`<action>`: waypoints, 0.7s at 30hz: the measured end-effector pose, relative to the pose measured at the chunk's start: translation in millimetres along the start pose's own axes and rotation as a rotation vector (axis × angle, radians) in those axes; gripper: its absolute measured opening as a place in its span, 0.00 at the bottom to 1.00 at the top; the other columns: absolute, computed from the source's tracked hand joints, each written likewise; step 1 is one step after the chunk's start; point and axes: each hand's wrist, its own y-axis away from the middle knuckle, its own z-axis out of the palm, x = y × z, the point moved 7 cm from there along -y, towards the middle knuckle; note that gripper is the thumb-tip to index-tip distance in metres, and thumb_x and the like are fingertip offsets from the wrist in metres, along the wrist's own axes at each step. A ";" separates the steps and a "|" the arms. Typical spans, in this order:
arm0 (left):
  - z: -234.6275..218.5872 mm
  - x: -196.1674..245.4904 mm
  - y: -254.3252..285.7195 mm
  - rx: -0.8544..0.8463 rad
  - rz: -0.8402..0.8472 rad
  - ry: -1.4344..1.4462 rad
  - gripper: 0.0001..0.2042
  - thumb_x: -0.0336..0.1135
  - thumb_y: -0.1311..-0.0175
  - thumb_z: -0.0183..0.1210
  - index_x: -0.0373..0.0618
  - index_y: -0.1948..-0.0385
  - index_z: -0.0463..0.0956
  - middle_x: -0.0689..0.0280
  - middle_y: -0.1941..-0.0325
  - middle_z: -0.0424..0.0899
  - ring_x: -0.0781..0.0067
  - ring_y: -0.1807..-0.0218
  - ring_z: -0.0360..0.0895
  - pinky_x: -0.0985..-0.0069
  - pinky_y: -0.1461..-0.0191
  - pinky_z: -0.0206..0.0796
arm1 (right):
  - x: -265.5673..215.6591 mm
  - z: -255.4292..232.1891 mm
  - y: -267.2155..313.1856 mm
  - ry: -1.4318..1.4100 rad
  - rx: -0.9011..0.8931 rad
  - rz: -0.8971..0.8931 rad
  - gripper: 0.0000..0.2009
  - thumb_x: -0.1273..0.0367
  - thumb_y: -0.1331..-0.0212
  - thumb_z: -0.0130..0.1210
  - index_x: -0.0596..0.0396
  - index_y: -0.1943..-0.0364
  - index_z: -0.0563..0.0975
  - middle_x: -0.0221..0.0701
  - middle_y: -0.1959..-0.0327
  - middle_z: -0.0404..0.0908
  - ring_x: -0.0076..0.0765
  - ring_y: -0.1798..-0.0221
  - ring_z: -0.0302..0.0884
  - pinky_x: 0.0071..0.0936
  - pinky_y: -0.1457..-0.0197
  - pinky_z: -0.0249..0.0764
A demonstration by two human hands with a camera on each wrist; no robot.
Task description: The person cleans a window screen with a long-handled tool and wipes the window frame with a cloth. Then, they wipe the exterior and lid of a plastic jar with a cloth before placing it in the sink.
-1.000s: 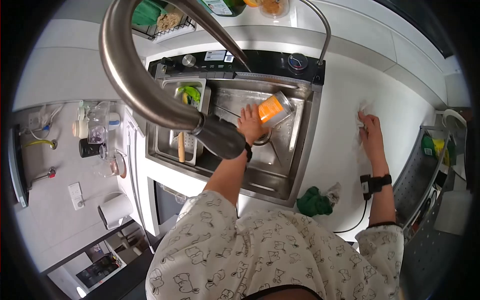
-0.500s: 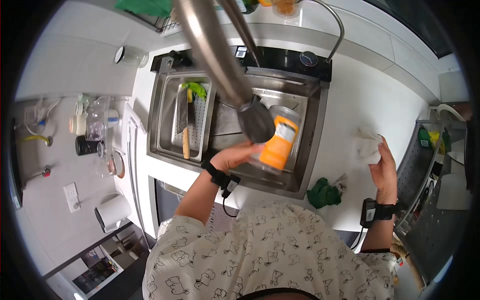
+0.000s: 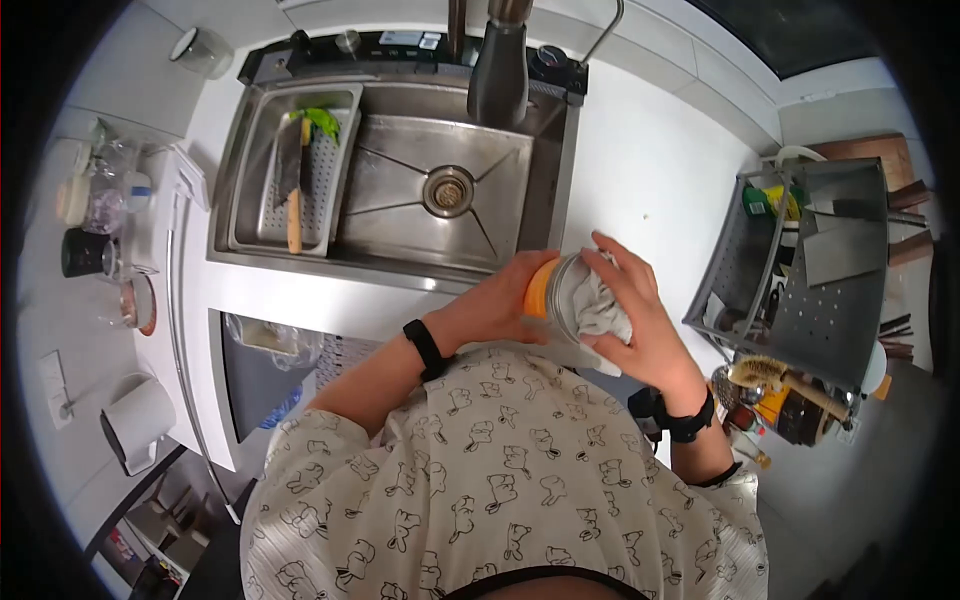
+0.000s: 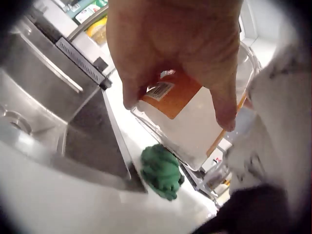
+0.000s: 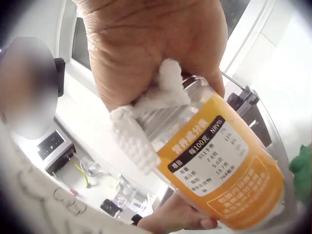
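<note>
My left hand (image 3: pixel 490 305) grips a clear plastic jar (image 5: pixel 224 165) with an orange label round its side. The jar is held tilted in front of the body, just off the sink's near right corner, with its mouth toward my right hand (image 3: pixel 652 335). At that mouth the right hand holds a crumpled white paper towel (image 3: pixel 602 308), thumb and fingers spread round it. In the right wrist view, a dimpled flap of the towel hangs over the rim. Fingers and thumb of the left hand straddle the jar's lower part in the left wrist view.
The steel sink (image 3: pixel 430 150) holds a perforated tray (image 3: pixel 325 195) with a wooden-handled knife (image 3: pixel 294 222) and green vegetable (image 3: pixel 322 123). A faucet (image 3: pixel 498 80) hangs over the sink. Right of it stands a grey rack (image 3: pixel 830 310). A green cloth (image 4: pixel 161 170) lies on the counter.
The left hand has picked the jar up from the sink and brought it right and toward the body. The right hand has lifted the paper towel off the counter to the jar's mouth.
</note>
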 end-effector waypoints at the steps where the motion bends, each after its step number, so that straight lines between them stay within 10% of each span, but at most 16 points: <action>1: 7.0 -4.5 5.1 -0.009 0.000 0.018 0.49 0.36 0.67 0.72 0.44 0.39 0.49 0.53 0.41 0.58 0.54 0.39 0.59 0.67 0.36 0.55 | 1.9 10.4 10.2 0.006 0.000 0.088 0.31 0.73 0.60 0.57 0.51 0.44 0.65 0.41 0.41 0.58 0.51 0.38 0.53 0.38 0.35 0.52; 14: 69.1 -46.3 9.0 -0.067 0.169 -0.137 0.50 0.45 0.65 0.71 0.43 0.38 0.47 0.51 0.38 0.55 0.49 0.37 0.57 0.62 0.36 0.55 | 47.5 36.1 56.2 0.136 0.509 0.336 0.13 0.68 0.43 0.53 0.58 0.56 0.70 0.39 0.61 0.73 0.42 0.58 0.71 0.30 0.53 0.67; 17: 52.8 -28.1 29.8 -0.001 0.166 -0.218 0.56 0.44 0.68 0.72 0.44 0.36 0.40 0.52 0.34 0.49 0.51 0.32 0.47 0.58 0.32 0.46 | 74.2 44.0 78.3 -0.535 0.751 0.436 0.14 0.66 0.38 0.49 0.59 0.54 0.65 0.38 0.56 0.74 0.25 0.54 0.70 0.22 0.50 0.66; 21: 39.3 28.4 51.8 0.080 0.204 -0.223 0.59 0.48 0.69 0.72 0.42 0.35 0.36 0.52 0.32 0.43 0.53 0.29 0.37 0.55 0.31 0.38 | 75.7 33.9 91.0 -0.442 0.841 0.360 0.11 0.67 0.41 0.52 0.60 0.60 0.69 0.35 0.57 0.74 0.28 0.55 0.70 0.22 0.50 0.65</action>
